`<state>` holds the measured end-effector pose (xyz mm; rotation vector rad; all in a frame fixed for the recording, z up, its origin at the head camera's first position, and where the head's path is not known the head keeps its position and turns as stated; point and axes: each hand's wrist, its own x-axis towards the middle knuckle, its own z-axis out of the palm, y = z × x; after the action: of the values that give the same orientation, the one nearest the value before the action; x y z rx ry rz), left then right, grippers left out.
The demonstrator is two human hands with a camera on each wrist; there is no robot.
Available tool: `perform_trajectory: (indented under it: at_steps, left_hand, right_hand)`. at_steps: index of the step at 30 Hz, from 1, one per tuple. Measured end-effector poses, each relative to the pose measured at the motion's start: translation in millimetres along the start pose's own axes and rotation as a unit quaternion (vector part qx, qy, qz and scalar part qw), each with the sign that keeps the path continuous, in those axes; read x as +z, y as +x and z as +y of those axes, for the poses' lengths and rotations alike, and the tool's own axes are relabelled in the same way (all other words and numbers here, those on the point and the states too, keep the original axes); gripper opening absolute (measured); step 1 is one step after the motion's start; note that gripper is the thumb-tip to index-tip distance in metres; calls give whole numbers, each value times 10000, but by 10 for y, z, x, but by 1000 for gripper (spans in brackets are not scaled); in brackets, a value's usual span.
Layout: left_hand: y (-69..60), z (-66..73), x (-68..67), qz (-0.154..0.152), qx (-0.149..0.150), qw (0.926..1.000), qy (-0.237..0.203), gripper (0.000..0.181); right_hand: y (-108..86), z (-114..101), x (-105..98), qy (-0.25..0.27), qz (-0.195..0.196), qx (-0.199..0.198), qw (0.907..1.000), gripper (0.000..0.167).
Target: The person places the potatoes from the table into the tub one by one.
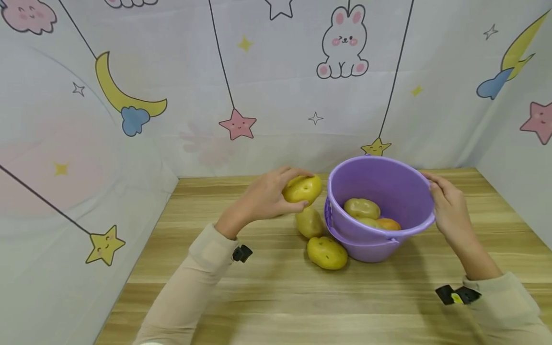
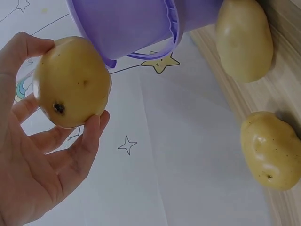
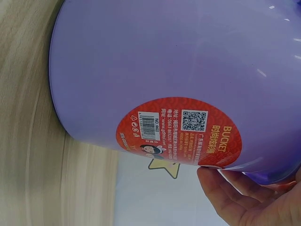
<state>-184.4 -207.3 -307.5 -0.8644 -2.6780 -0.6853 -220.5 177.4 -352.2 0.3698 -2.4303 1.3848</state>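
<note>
My left hand [image 1: 269,194] holds a yellow potato [image 1: 304,189] between thumb and fingers, raised above the table just left of the purple bucket [image 1: 366,249]. A dark spot marks this potato in the left wrist view. At the bucket's right side, my right hand [image 1: 453,206] grips the rim; in the right wrist view its fingers [image 3: 221,193] curl beneath the rim's edge. Inside the bucket lie a potato [image 1: 362,208], a partly hidden pale one [image 1: 368,222] and an orange-toned rounded item [image 1: 389,224].
Two more potatoes lie on the wooden table [image 1: 276,297]: one against the bucket's left side [image 2: 244,42], the other nearer the front [image 1: 327,254]. The bucket's handle [image 1: 328,215] hangs down outside. A white printed cloth [image 1: 284,76] hangs behind the table.
</note>
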Motion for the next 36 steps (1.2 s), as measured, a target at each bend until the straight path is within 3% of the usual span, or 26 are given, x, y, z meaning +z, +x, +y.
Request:
perform_trajectory:
  at_steps: [12, 28, 36]
  left_hand:
    - [173, 180, -44, 81, 134, 9999, -6, 54]
    - [368, 352, 41, 162, 545, 9982, 194, 55]
    - [456, 413, 97, 131, 771, 9969, 41, 57]
  right_hand:
    - [2, 26, -2, -22, 68, 57, 10000, 42]
    - [11, 32, 8, -49, 90, -12, 9999, 41]
    - [11, 33, 8, -83, 80, 61, 9999, 42]
